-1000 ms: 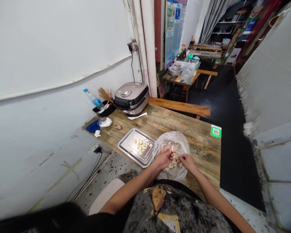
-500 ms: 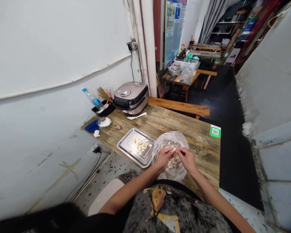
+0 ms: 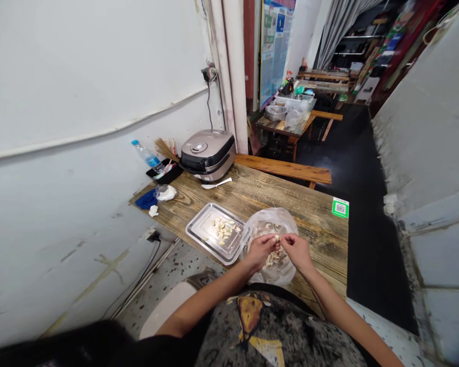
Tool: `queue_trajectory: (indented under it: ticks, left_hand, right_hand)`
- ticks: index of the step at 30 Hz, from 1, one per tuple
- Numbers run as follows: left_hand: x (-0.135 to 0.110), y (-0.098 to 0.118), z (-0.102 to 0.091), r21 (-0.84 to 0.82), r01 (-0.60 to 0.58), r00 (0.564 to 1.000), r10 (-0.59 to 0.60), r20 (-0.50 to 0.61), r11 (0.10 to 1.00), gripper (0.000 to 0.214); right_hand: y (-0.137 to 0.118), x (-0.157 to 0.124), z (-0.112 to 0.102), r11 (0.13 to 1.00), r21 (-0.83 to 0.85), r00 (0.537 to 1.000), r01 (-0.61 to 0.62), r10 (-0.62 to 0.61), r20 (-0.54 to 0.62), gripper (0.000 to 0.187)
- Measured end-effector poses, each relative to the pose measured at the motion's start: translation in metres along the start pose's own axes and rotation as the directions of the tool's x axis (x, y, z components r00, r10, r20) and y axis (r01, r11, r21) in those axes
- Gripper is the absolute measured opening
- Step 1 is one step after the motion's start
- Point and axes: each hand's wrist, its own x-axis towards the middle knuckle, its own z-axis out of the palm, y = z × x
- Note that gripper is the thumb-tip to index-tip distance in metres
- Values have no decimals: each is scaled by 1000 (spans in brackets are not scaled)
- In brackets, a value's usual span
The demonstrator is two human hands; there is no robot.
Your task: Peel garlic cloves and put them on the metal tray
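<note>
Between the fingertips of both hands is a small pale garlic clove (image 3: 277, 238). My left hand (image 3: 262, 251) pinches it from the left, and my right hand (image 3: 296, 251) meets it with closed fingertips from the right. Both hands are above a clear plastic bag (image 3: 286, 216) spread open on the table, with garlic pieces and skins (image 3: 272, 259) inside. Left of the bag lies a shiny metal tray (image 3: 199, 218) holding several loose pale cloves (image 3: 222, 230). The bag's edge touches or overlaps the tray's right rim.
A rice cooker (image 3: 208, 153) stands on the wooden table (image 3: 313, 224) by the wall. In front of it lies a white plastic knife (image 3: 217, 183). A black holder (image 3: 168, 173) with a water bottle (image 3: 149, 157), a blue cloth (image 3: 146, 199) and a white bundle (image 3: 166, 192) sit at the far left.
My hands stay over the bag, with the fingers slightly shifted around the clove, which shows a little more now. The tray and its cloves look the same.
</note>
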Motion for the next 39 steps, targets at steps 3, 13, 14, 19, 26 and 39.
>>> queue_trajectory:
  ticks: [3, 13, 14, 19, 26, 39]
  left_hand:
    - [-2, 3, 3, -30, 20, 999, -19, 29, 999, 36]
    - [2, 1, 1, -47, 53, 998, -54, -22, 997, 36]
    - [3, 2, 0, -71, 54, 998, -57, -37, 996, 36]
    - [2, 4, -2, -129, 79, 994, -88, -66, 988, 34]
    - [1, 4, -2, -172, 87, 992, -102, -76, 981, 30]
    - [4, -5, -3, 58, 7, 986, 3, -168, 998, 42]
  right_hand:
    - [-2, 1, -1, 992, 103, 997, -71, 69, 21, 24]
    - [-2, -1, -2, 997, 44, 998, -62, 62, 12, 23]
    - [1, -1, -1, 996, 52, 997, -71, 71, 3, 23]
    - [26, 3, 0, 985, 87, 987, -146, 150, -48, 22]
    - [46, 3, -2, 990, -6, 987, -141, 141, 77, 33]
    - [13, -2, 2, 959, 205, 979, -194, 176, 104, 35]
